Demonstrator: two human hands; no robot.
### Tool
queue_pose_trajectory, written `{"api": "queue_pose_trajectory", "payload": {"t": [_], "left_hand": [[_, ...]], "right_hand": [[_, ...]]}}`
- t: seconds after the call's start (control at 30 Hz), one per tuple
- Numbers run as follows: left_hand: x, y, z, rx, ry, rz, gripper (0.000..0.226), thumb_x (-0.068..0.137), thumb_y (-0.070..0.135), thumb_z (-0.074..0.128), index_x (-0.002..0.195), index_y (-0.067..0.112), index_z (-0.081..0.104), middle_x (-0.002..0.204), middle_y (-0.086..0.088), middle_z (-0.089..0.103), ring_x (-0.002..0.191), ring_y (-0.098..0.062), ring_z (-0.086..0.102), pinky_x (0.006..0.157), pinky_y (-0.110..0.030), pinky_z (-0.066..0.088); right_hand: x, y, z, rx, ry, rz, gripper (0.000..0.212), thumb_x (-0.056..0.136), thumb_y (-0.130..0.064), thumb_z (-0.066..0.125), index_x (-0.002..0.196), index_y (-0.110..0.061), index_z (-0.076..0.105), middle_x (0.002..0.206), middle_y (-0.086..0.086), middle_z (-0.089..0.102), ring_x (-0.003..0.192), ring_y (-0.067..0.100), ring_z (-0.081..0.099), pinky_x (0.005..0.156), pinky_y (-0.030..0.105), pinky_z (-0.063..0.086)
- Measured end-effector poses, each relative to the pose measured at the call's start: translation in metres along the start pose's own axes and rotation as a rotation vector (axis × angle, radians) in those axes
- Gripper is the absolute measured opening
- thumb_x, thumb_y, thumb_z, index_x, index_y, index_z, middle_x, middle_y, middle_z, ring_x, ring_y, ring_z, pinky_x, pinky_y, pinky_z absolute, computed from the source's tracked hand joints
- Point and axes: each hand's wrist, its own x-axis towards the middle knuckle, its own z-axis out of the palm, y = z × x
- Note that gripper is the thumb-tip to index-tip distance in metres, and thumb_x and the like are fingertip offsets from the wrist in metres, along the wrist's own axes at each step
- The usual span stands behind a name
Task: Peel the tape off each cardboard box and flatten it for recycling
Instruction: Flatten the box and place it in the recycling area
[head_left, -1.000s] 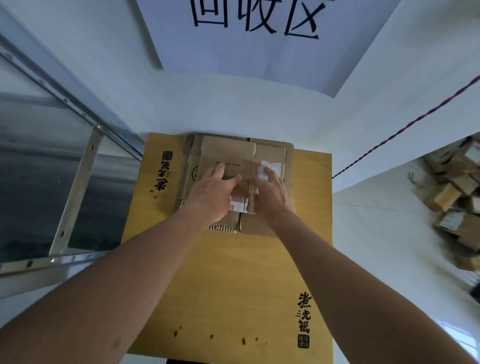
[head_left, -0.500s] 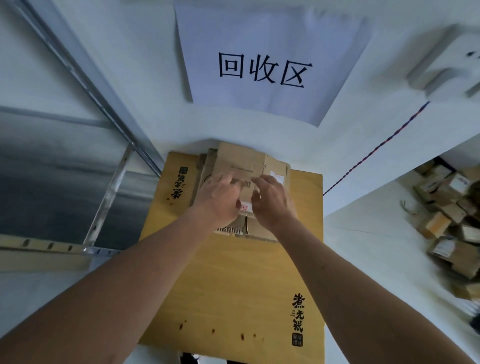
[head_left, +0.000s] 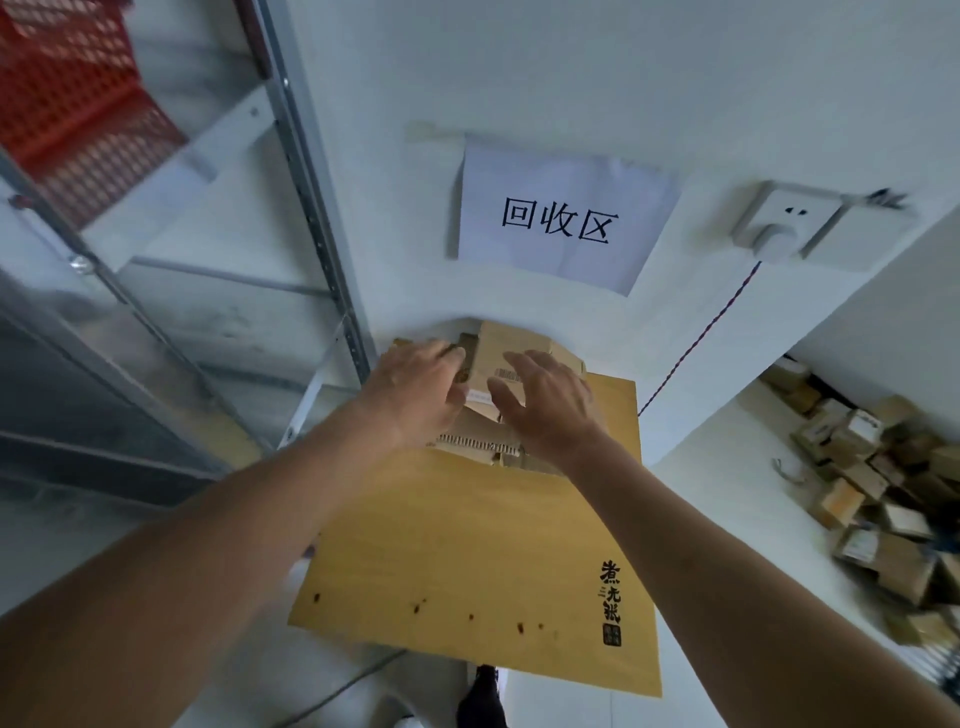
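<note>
Hands (head_left: 483, 400) over wall-pointing flattened box (head_left: 511, 345)

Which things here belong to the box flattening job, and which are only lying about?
Job: flattened boxes; left hand; right hand; box pile; sign.
Lying about: red basket; shelf; socket.

Both bare arms reach forward, the left hand (head_left: 415, 387) and right hand (head_left: 545, 400) side by side, palms down, fingers spread and loose.
</note>
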Motion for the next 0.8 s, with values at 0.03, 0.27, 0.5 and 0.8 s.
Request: {"api": "queue_pose_trajectory", "payload": {"t": [0.03,0.27,0.5,0.8], "left_hand": [[-0.015,-0.003,-0.01,0.007,0.011,0.004,0.055,0.105,0.043,0.046,0.15,0.012,0.045,0.145,-0.006,0.053,0.134,-0.027,0.052,0.115,-0.049,0.041],[-0.115,-0.026,-0.076,0.022,0.085,-0.021,0.062,0.106,0.048,0.043,0.159,0.017,0.034,0.164,-0.009,0.034,0.15,-0.028,0.033,0.122,-0.049,0.032],[-0.203,-0.043,-0.132,0.031,0.201,-0.152,0.061,0.106,0.048,0.043,0.159,0.02,0.034,0.163,-0.007,0.035,0.15,-0.027,0.035,0.12,-0.049,0.033],[-0.325,-0.072,-0.171,0.037,0.28,-0.406,0.058,0.106,0.048,0.044,0.157,0.02,0.038,0.163,-0.007,0.036,0.148,-0.028,0.037,0.118,-0.049,0.036]], "right_hand": [[-0.01,-0.013,-0.006,0.004,0.017,-0.01,0.059,0.105,-0.057,0.039,0.154,-0.026,0.044,0.159,0.001,0.045,0.146,0.024,0.041,0.119,0.043,0.033],[-0.074,-0.102,-0.041,-0.048,0.117,-0.118,0.06,0.102,-0.061,0.036,0.15,-0.027,0.047,0.158,0.0,0.047,0.142,0.026,0.046,0.113,0.043,0.036],[-0.114,-0.18,-0.068,-0.059,0.151,-0.311,0.062,0.103,-0.062,0.038,0.155,-0.027,0.041,0.16,0.003,0.044,0.144,0.027,0.044,0.114,0.046,0.038],[-0.156,-0.275,-0.07,-0.061,0.152,-0.611,0.06,0.103,-0.061,0.04,0.152,-0.026,0.045,0.154,0.003,0.051,0.136,0.027,0.053,0.108,0.047,0.048]]}}
